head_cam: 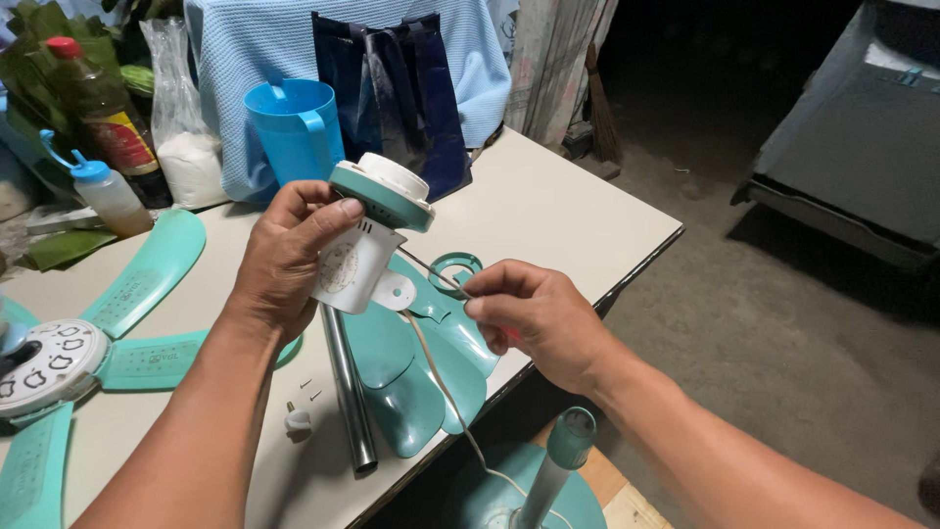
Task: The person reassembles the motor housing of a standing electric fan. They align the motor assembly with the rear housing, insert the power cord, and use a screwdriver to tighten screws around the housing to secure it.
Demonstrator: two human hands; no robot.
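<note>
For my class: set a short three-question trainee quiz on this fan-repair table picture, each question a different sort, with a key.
1. True or false: the left hand holds the white and teal fan part above the table.
2. What do the right hand fingers pinch? A) the thin white cord B) the metal tube C) the blue jug
3. Fill in: the teal fan blades lie to the ____ of the left hand.

Key: 1 true; 2 A; 3 left
</note>
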